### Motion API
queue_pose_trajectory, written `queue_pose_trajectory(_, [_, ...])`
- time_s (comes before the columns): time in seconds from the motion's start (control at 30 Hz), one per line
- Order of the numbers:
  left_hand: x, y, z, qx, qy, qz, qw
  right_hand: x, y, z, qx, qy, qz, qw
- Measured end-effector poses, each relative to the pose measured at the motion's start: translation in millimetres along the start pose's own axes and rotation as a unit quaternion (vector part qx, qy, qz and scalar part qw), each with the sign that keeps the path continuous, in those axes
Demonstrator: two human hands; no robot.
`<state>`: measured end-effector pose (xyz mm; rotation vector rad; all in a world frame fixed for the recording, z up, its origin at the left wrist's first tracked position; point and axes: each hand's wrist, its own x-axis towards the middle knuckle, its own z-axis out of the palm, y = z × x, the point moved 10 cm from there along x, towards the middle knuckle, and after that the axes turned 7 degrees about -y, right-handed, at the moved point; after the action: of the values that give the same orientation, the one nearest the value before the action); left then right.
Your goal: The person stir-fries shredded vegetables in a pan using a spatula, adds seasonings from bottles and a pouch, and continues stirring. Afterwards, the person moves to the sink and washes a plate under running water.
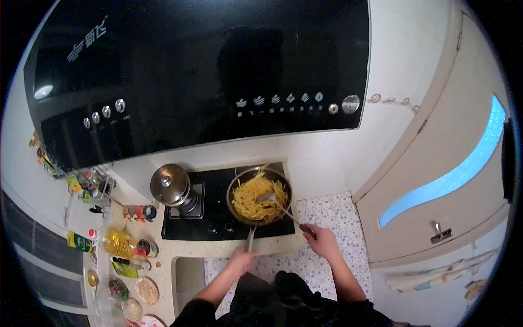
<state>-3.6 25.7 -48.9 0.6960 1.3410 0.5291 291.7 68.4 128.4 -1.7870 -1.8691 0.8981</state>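
Observation:
A round pan [231, 188] sits on the right side of the black stove [210, 199], filled with yellow shredded food [253, 196]. My left hand [241, 260] is closed around the pan's metal handle [250, 238], which points toward me. To the right, my right hand [321, 240] grips the dark end of a spatula [287, 212]. The spatula's metal head rests in the food near the middle of the pan. Some darker bits show among the yellow strips.
A lidded pot [170, 184] stands on the left burner. Left of the stove are spice jars [139, 212], an oil bottle [119, 243] and a dark jar [147, 248]. The range hood [201, 71] hangs above; a door [430, 218] is at right.

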Motion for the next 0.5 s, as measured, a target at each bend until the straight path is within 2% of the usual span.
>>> queue_pose_trajectory(0.03, [14.5, 18.7, 4.2, 0.018, -0.008, -0.007, 1.000, 1.3, 0.2, 2.1, -0.017, 0.009, -0.005, 1.000])
queue_pose_trajectory(0.1, [46.5, 62.2, 11.0, 0.000, -0.005, 0.044, 0.999, 11.6, -1.1, 3.5, -0.053, 0.034, -0.014, 0.998])
queue_pose_trajectory(0.2, [23.1, 65.8, 27.2, 0.066, 0.055, 0.079, 0.993, 9.8, -6.8, -9.1, -0.041, 0.058, -0.014, 0.997])
queue_pose_trajectory(0.23, [19.6, 33.7, 24.5, 0.050, 0.048, 0.080, 0.994, 7.5, -4.4, -12.0, -0.024, 0.054, -0.016, 0.998])
queue_pose_trajectory(0.27, [6.6, 12.5, 20.7, 0.047, 0.051, 0.066, 0.995, 1.6, 0.8, -12.2, -0.005, 0.049, -0.017, 0.999])
queue_pose_trajectory(0.37, [-37.7, 17.2, 24.7, 0.021, 0.010, -0.001, 1.000, 0.6, 9.9, -10.6, -0.006, 0.034, -0.005, 0.999])
queue_pose_trajectory(0.4, [-16.9, 14.8, 16.2, -0.039, 0.007, -0.014, 0.999, -0.5, 11.0, -7.5, -0.017, 0.024, 0.002, 1.000])
queue_pose_trajectory(0.43, [12.2, 19.4, 10.3, -0.004, -0.006, -0.018, 1.000, 0.3, 8.4, -4.8, -0.030, 0.023, -0.003, 0.999])
queue_pose_trajectory(0.5, [40.8, 67.1, 16.0, -0.011, -0.013, 0.033, 0.999, 12.7, 2.7, -4.8, -0.054, 0.034, -0.009, 0.998])
